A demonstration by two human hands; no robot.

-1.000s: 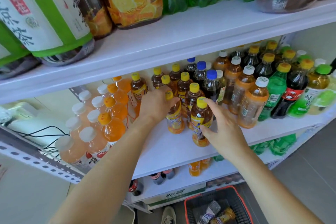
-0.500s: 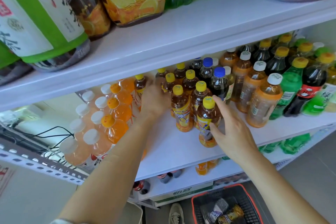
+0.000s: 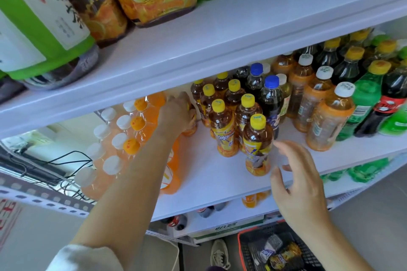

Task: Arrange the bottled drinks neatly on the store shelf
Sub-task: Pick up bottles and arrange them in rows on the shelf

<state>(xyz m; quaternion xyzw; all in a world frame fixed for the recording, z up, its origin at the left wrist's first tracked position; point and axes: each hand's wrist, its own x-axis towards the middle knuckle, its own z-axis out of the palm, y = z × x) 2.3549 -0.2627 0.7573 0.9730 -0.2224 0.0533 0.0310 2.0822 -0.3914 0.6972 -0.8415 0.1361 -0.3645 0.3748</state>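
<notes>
a: white shelving fills the view, tier over tier. where are the drinks?
b: on the middle shelf (image 3: 211,178). a cluster of small tea bottles (image 3: 224,125) stands upright in short rows: amber liquid, yellow caps, yellow-and-orange labels. the front bottle (image 3: 257,145) stands ahead of the rest, nearer the shelf edge.
a: and the hands?
b: the left hand (image 3: 176,112) reaches deep, fingers curled round one more tea bottle, the held bottle (image 3: 191,131), at the back left of the cluster. only its orange base and a sliver of yellow cap show. the right hand (image 3: 301,187) holds nothing, fingers spread and relaxed, just right of the front bottle. i cannot tell whether a fingertip touches it.
a: neighbours?
b: orange soda bottles (image 3: 141,125) with orange and white caps stand to the left. two blue-capped bottles (image 3: 272,99) of dark drink stand just behind the teas, and white-capped bottles (image 3: 330,121) further right. a red basket (image 3: 241,242) sits on the floor below.
</notes>
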